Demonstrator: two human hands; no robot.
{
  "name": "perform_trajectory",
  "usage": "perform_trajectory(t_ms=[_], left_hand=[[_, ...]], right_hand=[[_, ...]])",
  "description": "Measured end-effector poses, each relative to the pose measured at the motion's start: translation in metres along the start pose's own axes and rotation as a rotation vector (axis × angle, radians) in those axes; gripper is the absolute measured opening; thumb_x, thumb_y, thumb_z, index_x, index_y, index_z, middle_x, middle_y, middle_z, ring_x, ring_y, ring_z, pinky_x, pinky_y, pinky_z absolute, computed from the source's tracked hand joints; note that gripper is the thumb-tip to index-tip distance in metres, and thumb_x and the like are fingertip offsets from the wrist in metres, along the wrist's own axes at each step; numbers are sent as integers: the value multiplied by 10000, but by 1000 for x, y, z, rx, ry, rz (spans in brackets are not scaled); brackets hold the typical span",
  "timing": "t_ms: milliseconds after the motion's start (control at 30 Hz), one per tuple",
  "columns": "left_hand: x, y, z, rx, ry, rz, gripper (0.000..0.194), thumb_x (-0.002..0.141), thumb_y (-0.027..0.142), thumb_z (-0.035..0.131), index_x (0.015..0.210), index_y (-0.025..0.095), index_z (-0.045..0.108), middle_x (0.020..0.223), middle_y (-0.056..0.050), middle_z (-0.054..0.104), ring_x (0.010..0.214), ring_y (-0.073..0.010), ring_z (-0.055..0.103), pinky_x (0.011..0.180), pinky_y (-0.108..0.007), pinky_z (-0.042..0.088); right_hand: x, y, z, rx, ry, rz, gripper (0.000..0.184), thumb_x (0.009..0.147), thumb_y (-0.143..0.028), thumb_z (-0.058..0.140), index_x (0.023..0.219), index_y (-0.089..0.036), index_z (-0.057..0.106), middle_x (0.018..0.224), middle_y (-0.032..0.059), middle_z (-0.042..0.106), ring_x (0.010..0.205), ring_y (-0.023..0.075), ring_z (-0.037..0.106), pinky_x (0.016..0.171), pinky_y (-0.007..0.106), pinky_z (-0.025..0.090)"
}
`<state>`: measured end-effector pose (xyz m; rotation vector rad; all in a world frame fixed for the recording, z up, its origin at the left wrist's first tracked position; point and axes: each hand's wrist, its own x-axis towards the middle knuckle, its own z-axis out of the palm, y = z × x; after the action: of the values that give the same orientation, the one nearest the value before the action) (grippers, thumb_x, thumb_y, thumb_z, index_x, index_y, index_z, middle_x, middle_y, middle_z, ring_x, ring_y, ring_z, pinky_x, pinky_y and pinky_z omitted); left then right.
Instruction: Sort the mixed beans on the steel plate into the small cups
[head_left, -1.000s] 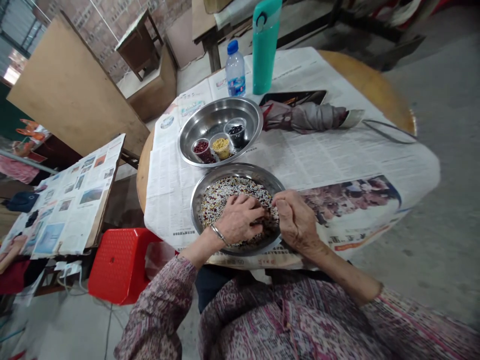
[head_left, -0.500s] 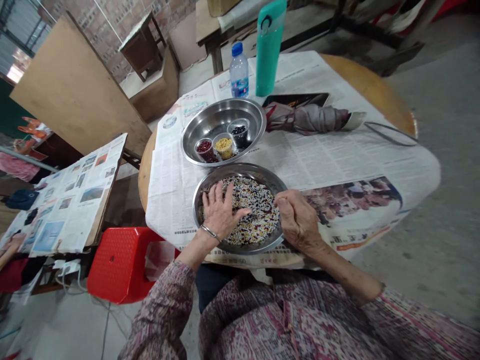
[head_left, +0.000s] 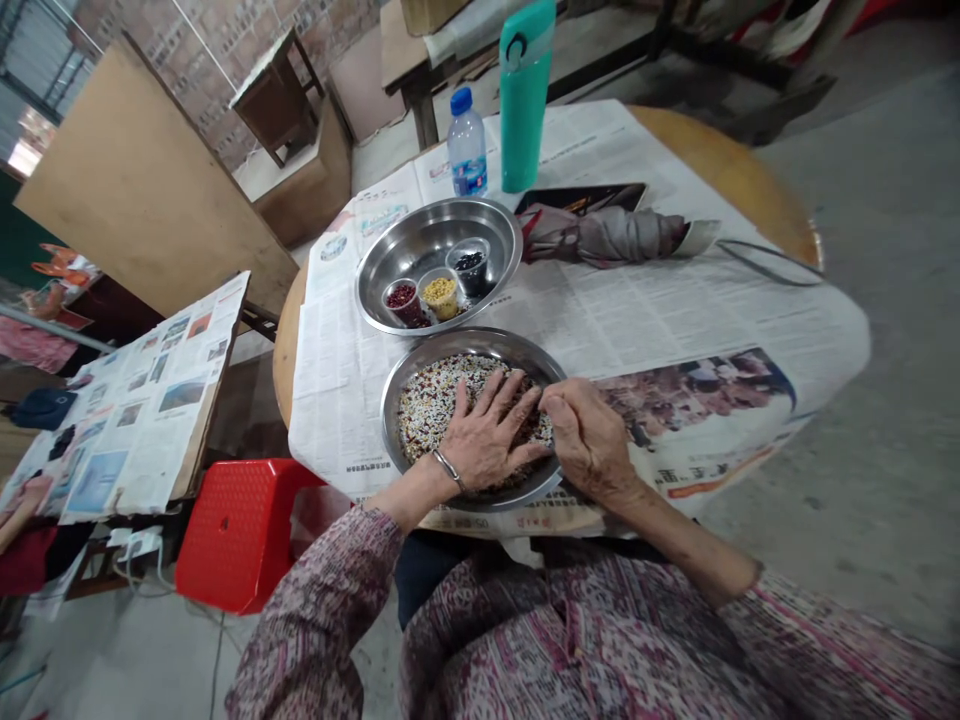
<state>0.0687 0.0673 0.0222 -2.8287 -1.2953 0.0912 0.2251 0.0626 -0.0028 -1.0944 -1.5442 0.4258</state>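
Observation:
A steel bowl [head_left: 401,385] full of mixed white, red and dark beans [head_left: 431,400] sits at the near edge of the round table. My left hand [head_left: 487,435] lies flat on the beans, fingers spread and open. My right hand [head_left: 589,440] rests on the bowl's right rim with its fingers curled shut; what they hold is hidden. Behind, a second steel bowl [head_left: 420,240] holds three small cups: red beans [head_left: 403,297], yellow beans [head_left: 440,292] and black beans [head_left: 471,264].
Newspaper [head_left: 675,310] covers the table. A folded umbrella [head_left: 607,235], a dark tablet [head_left: 585,195], a teal flask [head_left: 523,95] and a water bottle [head_left: 466,145] stand behind the bowls. A red stool [head_left: 240,530] and a paper-covered board [head_left: 127,400] are at the left.
My left hand swept from the bowl's left side back to the right over the beans, close to my right hand. The right hand stayed on the rim.

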Motion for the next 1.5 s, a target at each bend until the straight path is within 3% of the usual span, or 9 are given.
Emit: perform_trajectory(t_ms=[133, 267, 467, 567, 700, 933, 1133, 1333, 1500], left_hand=[[16, -7, 1, 1, 4, -10, 712, 968, 609, 325, 1535, 186, 245, 1631, -108, 190, 1523, -290, 111, 1189, -650, 140], [21, -24, -1, 18, 20, -138, 754, 935, 629, 408, 1541, 218, 229, 1622, -113, 218, 1513, -321, 144, 1170, -692, 132], [-10, -49, -5, 66, -15, -309, 860, 884, 700, 443, 1538, 179, 242, 1619, -154, 208, 1504, -353, 168, 1189, -638, 155], [-31, -48, -6, 40, -87, -255, 999, 811, 770, 480, 1550, 160, 197, 1622, -189, 161, 1501, -398, 136, 1169, -629, 224], [-39, -35, -5, 9, -136, -45, 1046, 774, 830, 428, 1559, 192, 162, 1635, -162, 120, 1508, -402, 79, 1170, -632, 216], [-1, -16, 1, 35, -71, 99, 844, 896, 741, 292, 1554, 226, 175, 1639, -92, 161, 1522, -341, 70, 1177, -670, 149], [10, -40, -2, 91, -15, -75, 742, 923, 696, 322, 1535, 283, 247, 1624, -50, 232, 1512, -326, 145, 1186, -670, 145], [-35, -54, -19, 72, -21, -327, 817, 873, 672, 498, 1487, 157, 339, 1563, -174, 326, 1465, -348, 270, 1149, -480, 364], [-59, -40, -44, -58, -181, -419, 582, 857, 501, 660, 1302, 177, 471, 1330, -140, 519, 1233, -306, 506, 998, -450, 497]], right_hand=[[0, 0, 0, -27, 0, -14, 224, 987, -304, 364, 793, -260, 467, 715, 21, 519, 706, 199, 504, 664, 351, 420], [0, 1, 0, -23, -3, 5, 222, 987, -300, 365, 792, -257, 463, 715, 20, 514, 717, 199, 510, 676, 353, 418], [1, 0, 0, 1, 3, 1, 217, 985, -281, 388, 783, -249, 461, 717, 10, 507, 710, 184, 503, 677, 344, 411], [0, 1, 0, 13, -4, -1, 215, 984, -273, 390, 784, -245, 465, 720, 12, 506, 712, 183, 503, 679, 345, 409], [0, 1, 0, 18, -10, -12, 208, 980, -267, 396, 789, -238, 475, 723, 14, 506, 709, 182, 500, 673, 344, 405], [0, 3, 0, -10, -27, -32, 207, 990, -271, 377, 826, -242, 500, 748, 22, 546, 744, 190, 518, 693, 348, 419], [0, 2, 1, -23, -14, -32, 208, 986, -266, 378, 803, -240, 474, 727, 14, 512, 717, 182, 495, 670, 344, 403], [0, 3, 1, -14, -12, -40, 180, 971, -221, 404, 805, -237, 472, 734, 10, 513, 711, 172, 500, 677, 335, 408], [-2, 5, 2, -2, -18, -48, 171, 964, -210, 413, 806, -237, 472, 733, 11, 508, 703, 177, 500, 681, 342, 414]])
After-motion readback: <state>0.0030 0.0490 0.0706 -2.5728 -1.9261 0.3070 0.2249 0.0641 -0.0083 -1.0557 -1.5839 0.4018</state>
